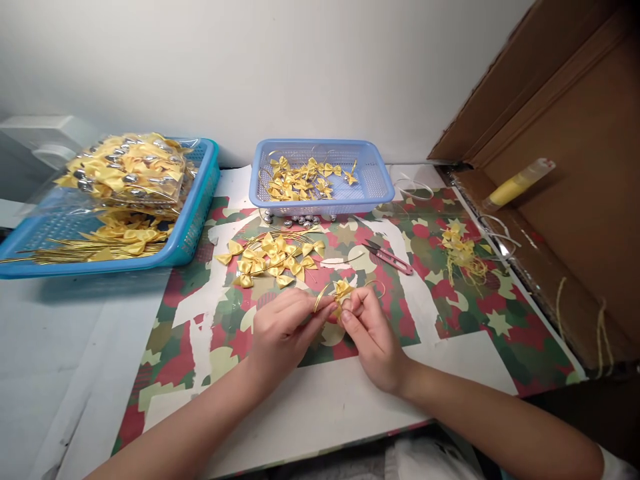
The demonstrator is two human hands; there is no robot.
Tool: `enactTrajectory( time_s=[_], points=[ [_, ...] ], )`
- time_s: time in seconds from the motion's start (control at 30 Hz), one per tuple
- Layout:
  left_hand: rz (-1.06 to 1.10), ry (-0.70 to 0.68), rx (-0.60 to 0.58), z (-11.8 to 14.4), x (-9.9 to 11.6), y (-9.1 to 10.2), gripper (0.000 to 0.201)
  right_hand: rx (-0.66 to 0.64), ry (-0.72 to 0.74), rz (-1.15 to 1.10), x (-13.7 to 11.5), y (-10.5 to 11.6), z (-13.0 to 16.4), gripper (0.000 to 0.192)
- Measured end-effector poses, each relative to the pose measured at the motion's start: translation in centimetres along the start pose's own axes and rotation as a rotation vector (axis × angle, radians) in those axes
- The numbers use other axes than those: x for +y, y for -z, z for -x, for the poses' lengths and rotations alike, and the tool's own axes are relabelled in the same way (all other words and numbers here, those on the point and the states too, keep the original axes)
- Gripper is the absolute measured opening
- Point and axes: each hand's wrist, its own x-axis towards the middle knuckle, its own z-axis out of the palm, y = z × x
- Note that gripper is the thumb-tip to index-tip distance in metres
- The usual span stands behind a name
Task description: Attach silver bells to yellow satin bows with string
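Hands: L hand (285,323), thumb & fingertips pinching a yellow bow (343,288) w/ gold cord (320,297) looping up by the fingers; R hand (375,337), thumb & fingers closed on same bow from other side; exact grip pt partly hidden

Bow in hand: held btwn both hands, above patterned sheet (500,325), nr front of desk (30,340)

Loose bows (273,257): 1 pile, yellow, some w/ gold cord, on sheet just beyond L hand

Snips (389,259): 1 pr, pink handle, dark blades, on sheet beyond R hand, lying at a slant

Silver beads (306,221): several, round, along front of back basket (320,205); basket blue, mesh sides, more yellow bows inside

L basket (100,268): blue, larger-looking, holds bows on gold cords, w/ clear bag (130,173) of yellow bows & silver bits on top

Thread tangle (465,257): yellow, incl bow-like bits, R side of sheet

Cardboard box (565,120): brown, far R; tube (517,185) w/ yellow contents, leaning up at its near edge
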Motion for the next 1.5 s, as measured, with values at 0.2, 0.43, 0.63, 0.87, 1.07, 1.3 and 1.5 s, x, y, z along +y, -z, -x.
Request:
enactTrajectory(
  time_s=[0.2, 0.43, 0.63, 0.87, 1.07, 1.3, 1.5],
  points=[
    [-0.013, -0.067, -0.020, -0.29, 0.17, 0.09, 0.013, -0.011, 0.005, -0.031, -0.12, 0.02, -0.07, 0.018],
    [-0.109, -0.139, -0.106, -0.17, -0.05, 0.05, 0.019, 0.001, -0.020, -0.060, 0.21, -0.01, -0.17, 0.020],
    [-0.099, -0.166, -0.154, 0.07, -0.39, -0.18, 0.024, 0.004, -0.032, -0.101, 0.31, -0.03, -0.31, 0.019],
    [-0.082, -0.056, -0.037, -0.22, -0.26, -0.13, 0.017, -0.008, -0.102, -0.168, 0.16, 0.00, -0.58, 0.015],
    [-0.025, -0.024, 0.016, -0.35, -0.20, 0.06, 0.008, -0.008, -0.187, -0.122, -0.37, 0.31, -0.66, 0.015],
    [-0.052, -0.003, 0.018, -0.49, -0.06, 0.15, 0.009, -0.020, -0.154, 0.059, -0.46, 0.53, -0.64, 0.016],
    [0.005, -0.015, -0.031, -0.18, -0.28, 0.05, 0.009, -0.016, -0.092, 0.159, -0.48, 0.64, -0.56, 0.016]
  ],
)
